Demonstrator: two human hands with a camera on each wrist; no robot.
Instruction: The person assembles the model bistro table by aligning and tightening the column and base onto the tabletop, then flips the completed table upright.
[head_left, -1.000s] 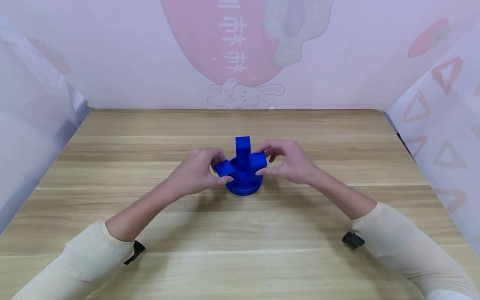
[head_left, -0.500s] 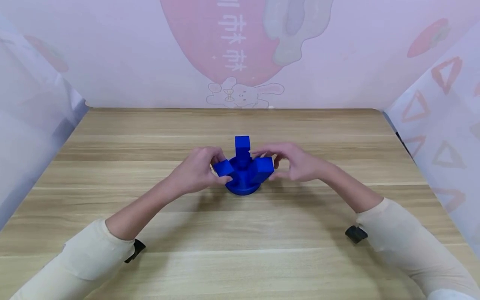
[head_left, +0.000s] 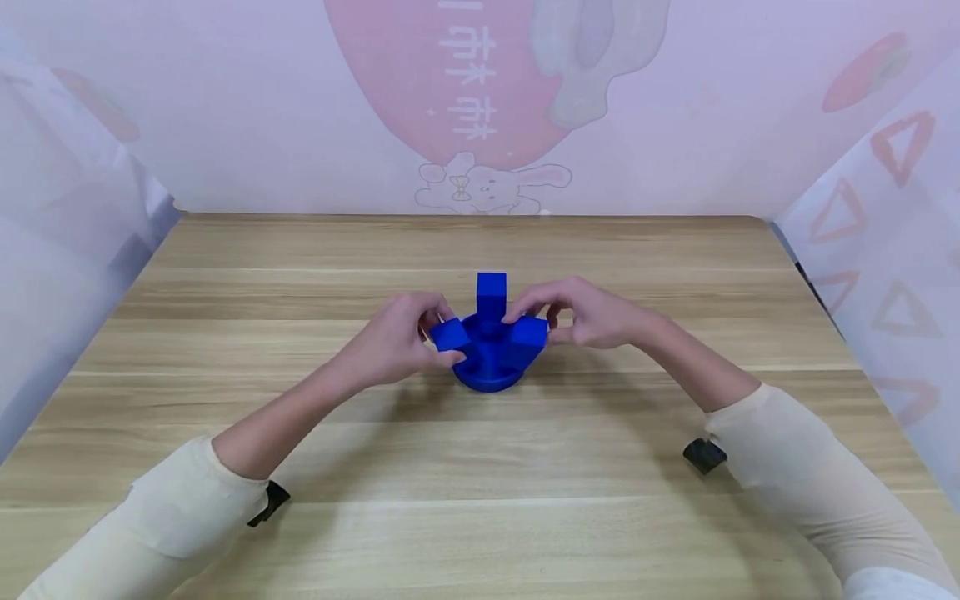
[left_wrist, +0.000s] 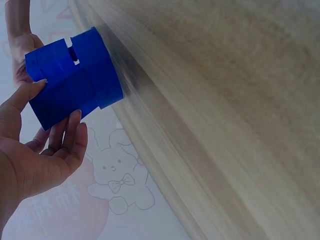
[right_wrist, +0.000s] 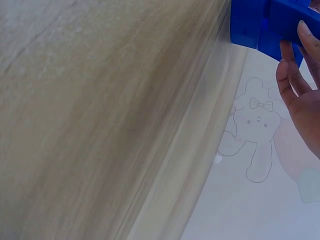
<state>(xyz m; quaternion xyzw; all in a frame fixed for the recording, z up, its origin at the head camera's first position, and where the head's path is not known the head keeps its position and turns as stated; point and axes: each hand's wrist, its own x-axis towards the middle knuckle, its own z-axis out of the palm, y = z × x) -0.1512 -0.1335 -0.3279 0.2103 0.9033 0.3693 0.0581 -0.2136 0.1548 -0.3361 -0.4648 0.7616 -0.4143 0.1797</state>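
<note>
A blue round base (head_left: pixel 487 383) stands on the wooden table, with three blue square-topped blocks rising from it. My left hand (head_left: pixel 393 342) grips the left block (head_left: pixel 450 335); in the left wrist view the thumb lies on one face of that block (left_wrist: pixel 60 100) and the fingers on the opposite side. My right hand (head_left: pixel 592 312) pinches the right block (head_left: pixel 528 333), fingers at its far side and thumb at its outer side. The right wrist view shows that thumb against the block's (right_wrist: pixel 295 20) face. Between the hands, the back block (head_left: pixel 491 292) stands untouched.
The wooden table (head_left: pixel 480 467) reaches back to a pale printed wall (head_left: pixel 300 125) with a rabbit drawing (head_left: pixel 487 183). More pale sheeting (head_left: pixel 67 225) borders the sides. A black strap piece (head_left: pixel 705 456) shows below the right sleeve.
The right block has shifted outward to the right. My right hand loosened about half a second ago, then came back onto the block. The left hand has kept its grip.
</note>
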